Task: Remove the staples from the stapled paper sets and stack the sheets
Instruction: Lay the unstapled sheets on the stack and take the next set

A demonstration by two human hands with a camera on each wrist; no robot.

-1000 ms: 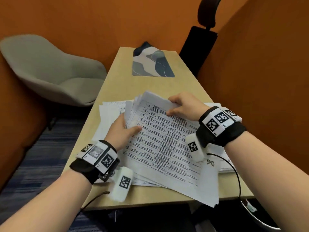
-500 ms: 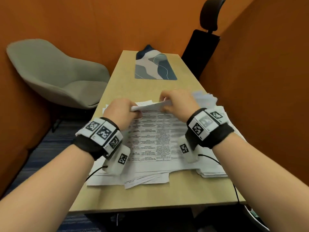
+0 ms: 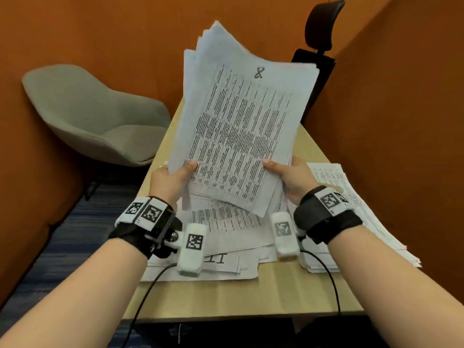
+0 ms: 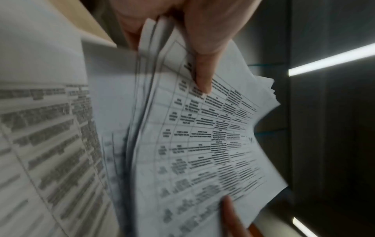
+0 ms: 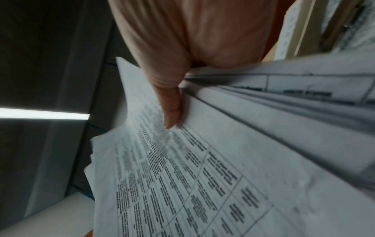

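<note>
Sheaf of sheets (image 3: 236,126) held upright, centre frame, above the bench (image 3: 226,292). Left hand (image 3: 173,182) and right hand (image 3: 291,179) pinch its lower corners. Staples apparently gone; tap edges square before stacking.

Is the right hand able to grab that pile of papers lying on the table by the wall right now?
Probably not yet. The right hand and left hand both grip the raised bundle, though the side pile lies close beside the wrist, uncovered.
</note>
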